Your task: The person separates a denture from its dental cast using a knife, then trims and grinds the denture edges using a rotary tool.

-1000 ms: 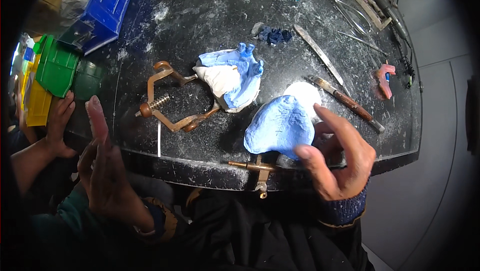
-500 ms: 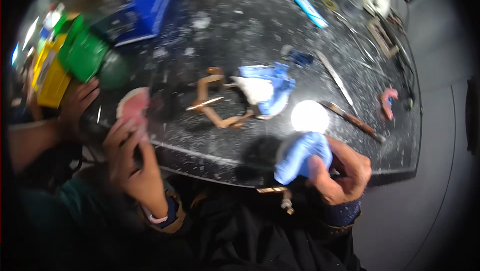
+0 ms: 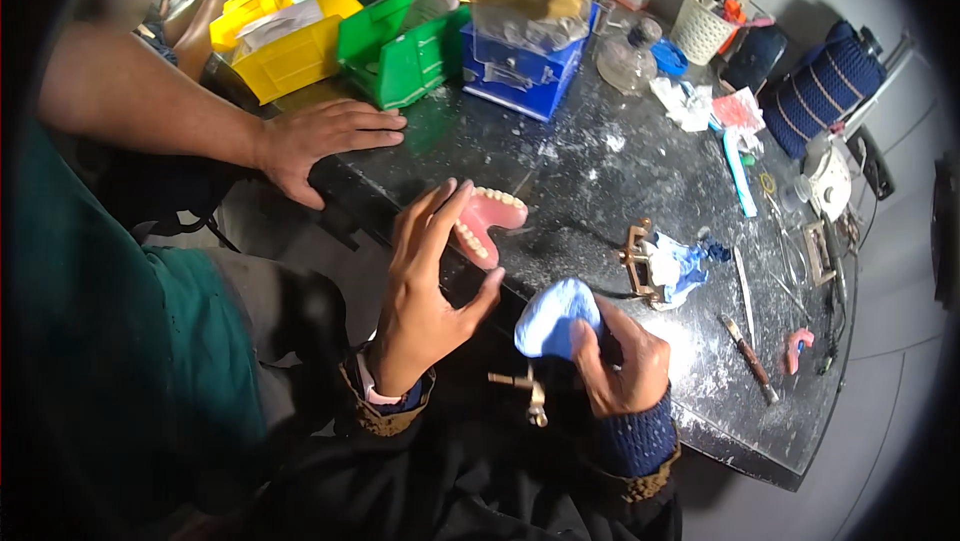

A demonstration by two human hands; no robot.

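Note:
My left hand [image 3: 420, 296] grips a pink denture [image 3: 487, 213] with white teeth between its fingertips, near the table's front edge. Lower right of it, my right hand [image 3: 627, 366] holds a light-blue dental cast [image 3: 548, 321], thumb against its face. A brass-coloured metal fitting [image 3: 533, 396] lies at the edge below the cast. Behind my right hand rests a brass frame [image 3: 634, 251] with a blue-and-white cast [image 3: 685, 266] beside dark blue scraps. A wooden-handled knife [image 3: 750, 361], a slim metal tool [image 3: 744, 296] and a small pink piece [image 3: 798, 351] lie to the right.
A co-worker's hand [image 3: 320, 141] rests flat on the table edge [image 3: 370, 191] at left. Yellow [image 3: 290, 66], green [image 3: 410, 71] and blue bins [image 3: 510, 81] line the back left. A glass bottle [image 3: 622, 61], white basket [image 3: 700, 36], cord-wrapped cylinder [image 3: 815, 91] and assorted tools crowd the back right.
My right hand has lifted the blue cast off the tabletop. My left hand has turned the denture so its teeth show. The view has swung left, revealing more bins and the co-worker's arm.

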